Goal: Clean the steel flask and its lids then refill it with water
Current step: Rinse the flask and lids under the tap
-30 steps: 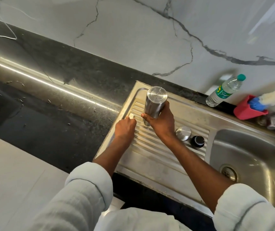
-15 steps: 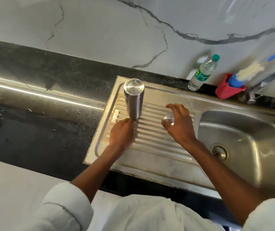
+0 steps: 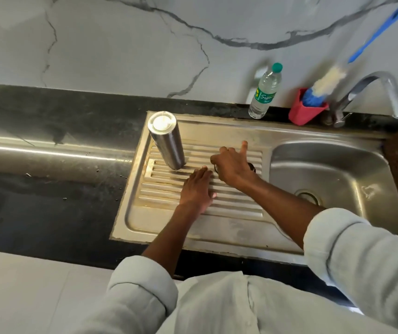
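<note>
A home kitchen, judging by the fittings: stainless sink (image 3: 333, 179) with ribbed drainboard (image 3: 229, 206) set into a dark stone counter (image 3: 48, 189), curved tap (image 3: 381, 92) at 2 o'clock, red brush holder (image 3: 299, 114) beside it, marbled wall (image 3: 120, 44) at 12.

Single head view, steeply down, close over drainboard (image 3: 229, 222), facing wall (image 3: 120, 44)

— How is the left hand (image 3: 196, 192) lying?
— Flat, palm down, fingers straight and pointing forward.
— And the right hand (image 3: 233, 166)?
— Reaching across in front of it, fingers curled downward, index finger raised. Both sleeves are rolled up.
</note>
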